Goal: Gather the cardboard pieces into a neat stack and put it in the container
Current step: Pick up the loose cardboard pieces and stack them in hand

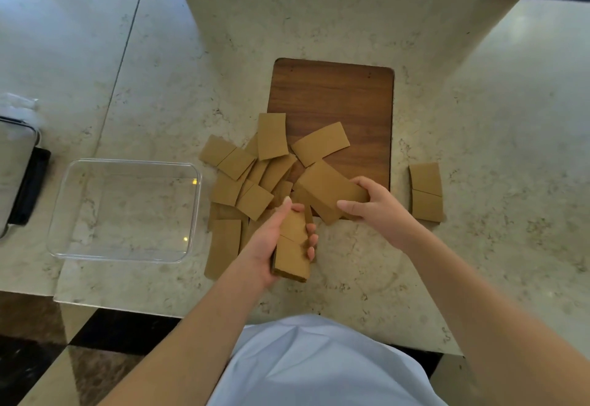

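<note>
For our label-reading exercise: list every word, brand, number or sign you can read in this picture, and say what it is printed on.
None can be read.
The cardboard pieces are plain brown, with no print showing.
The clear container shows no label.
The wooden board shows only grain and two small dots near its far left corner.
The dark and grey objects at the left edge show no lettering.

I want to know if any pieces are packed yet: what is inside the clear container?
Nothing shows inside the clear container; the marble counter is visible through its bottom. The cardboard pieces lie scattered beside it, and more are held in the left hand and right hand.
</note>
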### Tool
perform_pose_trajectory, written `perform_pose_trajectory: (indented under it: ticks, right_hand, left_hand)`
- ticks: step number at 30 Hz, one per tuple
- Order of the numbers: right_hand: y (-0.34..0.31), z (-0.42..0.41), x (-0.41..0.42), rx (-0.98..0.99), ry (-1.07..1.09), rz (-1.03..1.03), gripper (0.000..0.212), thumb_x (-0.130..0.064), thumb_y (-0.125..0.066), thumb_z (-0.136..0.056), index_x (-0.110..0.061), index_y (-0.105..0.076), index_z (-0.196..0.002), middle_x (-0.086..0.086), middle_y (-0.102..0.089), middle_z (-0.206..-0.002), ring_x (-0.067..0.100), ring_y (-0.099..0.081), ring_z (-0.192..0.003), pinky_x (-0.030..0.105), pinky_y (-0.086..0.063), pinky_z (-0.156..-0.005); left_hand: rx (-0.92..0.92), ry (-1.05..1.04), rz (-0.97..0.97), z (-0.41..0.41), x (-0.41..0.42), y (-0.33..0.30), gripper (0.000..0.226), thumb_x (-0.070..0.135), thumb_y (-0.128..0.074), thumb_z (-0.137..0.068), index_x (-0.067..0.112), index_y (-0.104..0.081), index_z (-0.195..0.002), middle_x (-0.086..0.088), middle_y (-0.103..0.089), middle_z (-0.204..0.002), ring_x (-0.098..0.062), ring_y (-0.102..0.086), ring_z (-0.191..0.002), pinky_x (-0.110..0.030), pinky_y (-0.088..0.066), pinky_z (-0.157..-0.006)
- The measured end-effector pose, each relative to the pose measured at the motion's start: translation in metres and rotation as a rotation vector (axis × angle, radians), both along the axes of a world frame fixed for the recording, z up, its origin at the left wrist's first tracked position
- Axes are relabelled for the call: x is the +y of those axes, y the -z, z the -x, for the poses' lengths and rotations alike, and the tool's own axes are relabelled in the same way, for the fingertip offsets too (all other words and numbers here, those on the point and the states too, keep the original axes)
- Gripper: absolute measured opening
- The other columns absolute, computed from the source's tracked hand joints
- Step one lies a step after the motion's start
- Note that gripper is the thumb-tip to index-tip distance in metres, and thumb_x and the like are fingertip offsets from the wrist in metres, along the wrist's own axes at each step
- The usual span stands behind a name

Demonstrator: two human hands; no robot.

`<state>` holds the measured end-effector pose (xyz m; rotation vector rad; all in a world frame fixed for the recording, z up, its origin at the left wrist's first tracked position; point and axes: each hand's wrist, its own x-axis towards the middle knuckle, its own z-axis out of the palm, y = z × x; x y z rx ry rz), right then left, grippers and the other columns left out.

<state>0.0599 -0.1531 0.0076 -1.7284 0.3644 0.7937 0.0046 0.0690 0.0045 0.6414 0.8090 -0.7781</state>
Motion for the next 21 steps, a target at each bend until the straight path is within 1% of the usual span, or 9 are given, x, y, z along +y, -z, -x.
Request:
perform_pose_trajectory:
  ticks: [3, 6, 7, 9, 11, 13, 17, 19, 21]
  right_hand:
    - [-0.012, 0.011, -0.012, 0.285, 0.14, -0.36, 0.029, -0.012, -0.069, -0.097, -0.017, -0.066, -0.125, 0.006, -0.067, -0.108, 0.01, -0.065, -0.076, 0.023, -0.05, -0.061]
    - [-0.02, 0.014, -0.02, 0.425, -0.241, -0.422, 0.032, -0.018, -0.066, -0.095, -0.005, -0.066, -0.124, 0.007, -0.063, -0.097, 0.01, -0.053, -0.067, 0.02, -0.042, -0.055]
    - [-0.022, 0.015, -0.02, 0.434, -0.379, -0.41, 0.033, -0.022, -0.067, -0.095, -0.003, -0.066, -0.122, 0.009, -0.063, -0.101, 0.01, -0.049, -0.065, 0.019, -0.041, -0.054]
    - [-0.023, 0.013, -0.018, 0.429, -0.504, -0.382, 0.024, -0.027, -0.07, -0.094, -0.009, -0.07, -0.11, 0.002, -0.067, -0.102, 0.008, -0.045, -0.062, 0.017, -0.04, -0.053]
    - [-0.022, 0.012, -0.015, 0.409, -0.454, -0.35, 0.017, -0.027, -0.075, -0.092, -0.017, -0.073, -0.105, -0.008, -0.068, -0.09, 0.008, -0.045, -0.062, 0.017, -0.041, -0.053]
    - [-0.02, 0.012, -0.012, 0.373, -0.363, -0.312, 0.02, -0.026, -0.079, -0.088, -0.017, -0.073, -0.105, -0.003, -0.066, -0.087, 0.008, -0.049, -0.064, 0.019, -0.042, -0.056]
    - [-0.017, 0.016, -0.002, 0.142, -0.213, -0.122, 0.04, -0.033, -0.087, -0.075, -0.015, -0.066, -0.104, -0.001, -0.063, -0.079, 0.008, -0.053, -0.065, 0.024, -0.043, -0.063]
    - [-0.018, 0.021, 0.006, -0.027, -0.145, -0.088, 0.027, -0.028, -0.087, -0.078, -0.018, -0.069, -0.095, -0.002, -0.067, -0.08, 0.005, -0.06, -0.07, 0.026, -0.049, -0.069]
    - [-0.019, 0.026, 0.017, -0.103, -0.138, -0.105, 0.013, -0.026, -0.085, -0.083, -0.022, -0.073, -0.088, 0.002, -0.071, -0.088, 0.008, -0.064, -0.077, 0.03, -0.054, -0.073]
  left_hand:
    - [0.077, 0.124, 0.022, 0.005, -0.004, 0.002, 0.066, 0.067, -0.077, -0.075, 0.016, -0.066, -0.114, -0.016, -0.067, -0.087, -0.028, -0.066, -0.07, -0.036, -0.057, -0.057]
    - [0.09, 0.185, 0.183, 0.008, -0.006, 0.0, 0.084, 0.083, -0.069, -0.071, 0.01, -0.077, -0.112, -0.019, -0.07, -0.097, -0.03, -0.068, -0.073, -0.035, -0.058, -0.057]
    - [0.061, 0.227, 0.22, 0.008, -0.006, -0.002, 0.078, 0.079, -0.07, -0.076, 0.011, -0.076, -0.113, -0.02, -0.07, -0.1, -0.032, -0.069, -0.073, -0.036, -0.059, -0.058]
    - [0.004, 0.291, 0.269, 0.007, -0.006, -0.008, 0.05, 0.049, -0.08, -0.084, 0.011, -0.073, -0.115, -0.024, -0.07, -0.102, -0.037, -0.07, -0.075, -0.039, -0.06, -0.059]
    - [-0.038, 0.308, 0.275, 0.008, -0.003, -0.011, 0.044, 0.013, -0.077, -0.084, 0.01, -0.066, -0.126, -0.026, -0.071, -0.102, -0.038, -0.071, -0.077, -0.042, -0.06, -0.06]
    - [-0.069, 0.313, 0.272, 0.008, 0.001, -0.011, 0.048, -0.003, -0.064, -0.085, 0.01, -0.059, -0.131, -0.027, -0.071, -0.103, -0.038, -0.072, -0.081, -0.044, -0.061, -0.063]
    - [-0.142, 0.443, 0.264, 0.006, 0.001, -0.016, 0.052, -0.006, -0.059, -0.089, 0.007, -0.054, -0.139, -0.027, -0.072, -0.119, -0.042, -0.074, -0.102, -0.047, -0.063, -0.075]
    - [-0.163, 0.49, 0.301, 0.007, -0.006, -0.019, 0.049, -0.007, -0.056, -0.092, 0.007, -0.055, -0.139, -0.029, -0.069, -0.126, -0.045, -0.071, -0.11, -0.05, -0.063, -0.082]
    - [-0.145, 0.425, 0.323, 0.012, -0.016, -0.02, 0.046, -0.01, -0.053, -0.091, 0.005, -0.063, -0.134, -0.03, -0.07, -0.124, -0.045, -0.071, -0.109, -0.053, -0.062, -0.084]
